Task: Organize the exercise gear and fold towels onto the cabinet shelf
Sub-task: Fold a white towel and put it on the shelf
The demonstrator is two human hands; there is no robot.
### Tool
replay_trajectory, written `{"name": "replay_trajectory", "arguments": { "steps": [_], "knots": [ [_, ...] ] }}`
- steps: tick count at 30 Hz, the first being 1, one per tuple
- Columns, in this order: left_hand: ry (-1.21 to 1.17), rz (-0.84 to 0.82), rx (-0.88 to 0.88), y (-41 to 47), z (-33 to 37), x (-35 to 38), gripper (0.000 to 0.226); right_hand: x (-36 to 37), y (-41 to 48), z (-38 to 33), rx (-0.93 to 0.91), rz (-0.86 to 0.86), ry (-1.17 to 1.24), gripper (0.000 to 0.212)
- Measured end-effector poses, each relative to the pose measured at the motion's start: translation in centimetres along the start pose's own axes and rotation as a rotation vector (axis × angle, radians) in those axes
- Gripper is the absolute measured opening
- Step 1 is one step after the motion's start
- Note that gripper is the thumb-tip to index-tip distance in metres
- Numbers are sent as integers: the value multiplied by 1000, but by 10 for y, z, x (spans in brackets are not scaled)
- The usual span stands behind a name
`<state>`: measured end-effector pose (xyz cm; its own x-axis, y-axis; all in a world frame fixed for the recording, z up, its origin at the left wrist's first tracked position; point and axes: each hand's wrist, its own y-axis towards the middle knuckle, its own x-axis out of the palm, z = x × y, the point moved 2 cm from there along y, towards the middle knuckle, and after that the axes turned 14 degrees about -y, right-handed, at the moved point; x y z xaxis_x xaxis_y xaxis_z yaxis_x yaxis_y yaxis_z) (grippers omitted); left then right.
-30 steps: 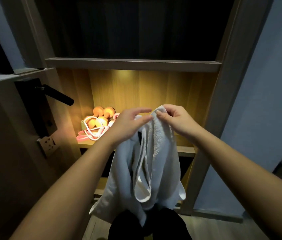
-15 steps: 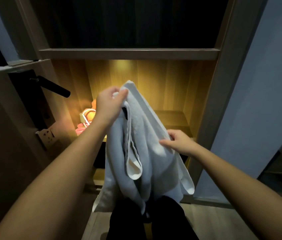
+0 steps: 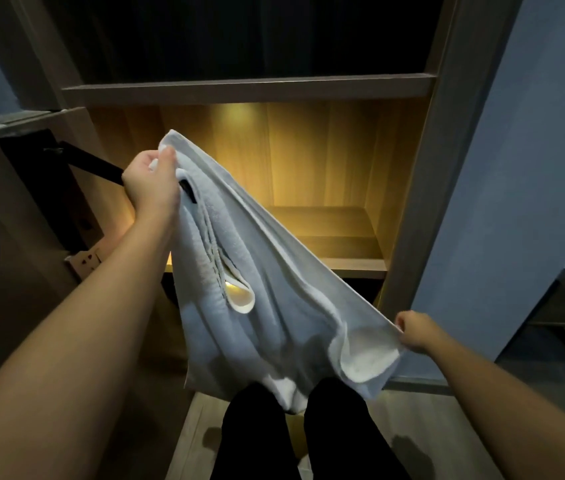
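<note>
Towel [image 3: 274,299] pinched between left hand [image 3: 151,183], right hand [image 3: 416,332]

The white towel [image 3: 284,317] hangs in the air in front of the cabinet, stretched on a slant from an upper corner gripped in the left hand [image 3: 151,185] down to a lower corner pinched by the right hand [image 3: 416,332]. Its middle sags in soft folds, with one hemmed edge curling over. Behind it the wooden shelf [image 3: 339,237] is lit warm yellow.
</note>
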<state>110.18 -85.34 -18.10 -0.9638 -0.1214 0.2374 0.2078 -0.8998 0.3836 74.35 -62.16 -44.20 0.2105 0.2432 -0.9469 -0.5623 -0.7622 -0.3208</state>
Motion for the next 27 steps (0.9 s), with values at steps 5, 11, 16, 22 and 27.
{"name": "replay_trajectory", "arguments": {
  "steps": [5, 11, 16, 22, 27],
  "knots": [
    [1, 36, 1, 2, -5, -2, 18, 29, 0, 28, 251, 52, 55, 14],
    [-1, 16, -2, 2, -6, -1, 19, 34, 1, 25, 262, 106, 197, 6],
    [-8, 1, 6, 1, -3, 4, 18, 44, -4, 29, 172, 238, 384, 24],
    [1, 4, -1, 3, -6, 5, 18, 38, -16, 27, 17, 311, 556, 39],
    [3, 17, -2, 1, -14, 5, 17, 50, -8, 27, -34, 85, 296, 37]
  ]
}}
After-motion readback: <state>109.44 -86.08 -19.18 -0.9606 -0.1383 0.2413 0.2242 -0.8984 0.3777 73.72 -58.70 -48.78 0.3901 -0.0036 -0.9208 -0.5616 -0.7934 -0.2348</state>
